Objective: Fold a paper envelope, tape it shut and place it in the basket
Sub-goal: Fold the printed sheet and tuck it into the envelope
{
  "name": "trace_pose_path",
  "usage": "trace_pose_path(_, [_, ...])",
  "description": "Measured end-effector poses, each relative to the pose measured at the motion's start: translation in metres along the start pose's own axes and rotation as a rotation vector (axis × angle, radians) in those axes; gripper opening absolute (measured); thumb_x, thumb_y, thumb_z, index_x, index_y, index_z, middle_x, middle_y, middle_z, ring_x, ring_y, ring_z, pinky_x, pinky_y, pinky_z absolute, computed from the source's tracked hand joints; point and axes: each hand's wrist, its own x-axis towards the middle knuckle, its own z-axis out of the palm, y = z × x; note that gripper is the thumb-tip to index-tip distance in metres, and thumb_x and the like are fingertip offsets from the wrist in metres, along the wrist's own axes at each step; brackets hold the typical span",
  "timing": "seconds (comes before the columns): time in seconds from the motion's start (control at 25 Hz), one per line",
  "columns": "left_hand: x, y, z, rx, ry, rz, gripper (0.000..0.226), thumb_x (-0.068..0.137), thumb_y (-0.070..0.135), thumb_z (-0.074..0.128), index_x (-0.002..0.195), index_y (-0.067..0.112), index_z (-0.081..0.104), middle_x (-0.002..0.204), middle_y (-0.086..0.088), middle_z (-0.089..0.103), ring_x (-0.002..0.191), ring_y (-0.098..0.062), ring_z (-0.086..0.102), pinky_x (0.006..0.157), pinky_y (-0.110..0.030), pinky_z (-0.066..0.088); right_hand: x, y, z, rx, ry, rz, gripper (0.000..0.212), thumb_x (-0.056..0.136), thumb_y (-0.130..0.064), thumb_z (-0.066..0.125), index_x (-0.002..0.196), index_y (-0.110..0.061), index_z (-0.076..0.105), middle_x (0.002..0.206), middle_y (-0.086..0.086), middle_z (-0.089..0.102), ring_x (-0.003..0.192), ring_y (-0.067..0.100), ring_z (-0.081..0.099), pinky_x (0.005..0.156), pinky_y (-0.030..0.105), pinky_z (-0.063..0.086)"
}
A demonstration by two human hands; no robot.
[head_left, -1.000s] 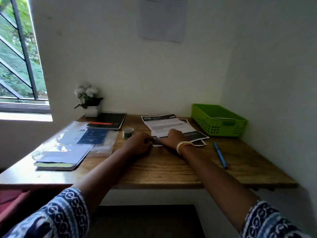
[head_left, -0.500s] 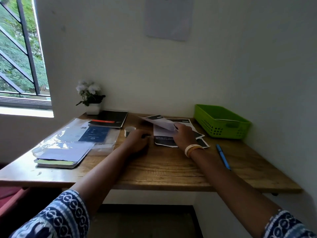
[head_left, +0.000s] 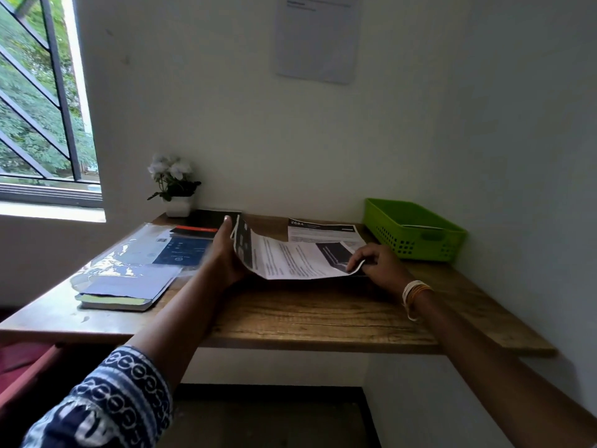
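At the middle of the frame a person holds a printed sheet of paper (head_left: 297, 257) just above the wooden desk (head_left: 310, 315). The left hand (head_left: 226, 253) grasps the sheet's left end, which curls upward, fingers reaching up behind it. The right hand (head_left: 376, 263) pinches the sheet's lower right corner, its fingers curled over the edge, low and near the desk. A stack of bangles (head_left: 415, 294) circles the right wrist. Behind the held sheet, toward the wall, a second printed sheet (head_left: 323, 231) lies flat on the desk.

At the right of the frame, against the side wall, sits a green plastic basket (head_left: 416, 236) with something pale lying flat inside; I cannot tell what it is. At the left of the desk lie a clear plastic sleeve of papers (head_left: 142, 257) over a notebook (head_left: 113, 302), and a black book (head_left: 206, 221) beyond them. A small potted plant with white flowers (head_left: 174, 185) stands at the back, beside the barred window (head_left: 38, 101) in the upper left. A sheet (head_left: 318, 37) is stuck to the wall at the top.
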Motion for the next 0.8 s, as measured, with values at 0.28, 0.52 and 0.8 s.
trace_pose_path(0.28, [-0.005,-0.002,0.007,0.623,0.083,0.124,0.050,0.086,0.011,0.060,0.131,0.026,0.046,0.120,-0.012,0.060,0.095,-0.023,0.064,0.072,-0.038,0.055,-0.020,0.005,-0.025,-0.066,-0.167,0.137,0.044,0.063,0.016,0.049,0.061,-0.021,0.072,0.091,0.003,0.065,0.090,0.016,0.060,0.080,0.025,0.048])
trace_pose_path(0.52, [0.001,-0.006,0.013,0.904,0.074,0.160,0.078,0.087,0.004,0.058,0.147,0.037,0.021,0.132,-0.009,0.045,0.084,-0.019,0.060,0.050,-0.025,0.054,-0.004,-0.001,-0.024,-0.219,-0.160,0.263,0.030,0.080,-0.004,0.051,0.082,-0.021,0.076,0.104,0.004,0.069,0.087,0.016,0.062,0.071,0.022,0.045])
trace_pose_path(0.8, [0.001,-0.008,0.013,1.210,-0.066,0.193,0.064,0.087,0.016,0.063,0.143,0.024,0.034,0.128,-0.007,0.049,0.082,-0.009,0.055,0.058,-0.018,0.046,0.027,-0.049,0.090,-0.348,-0.414,0.086,0.042,0.095,-0.038,0.034,0.125,-0.015,0.052,0.132,0.009,0.053,0.116,0.025,0.054,0.098,0.040,0.042])
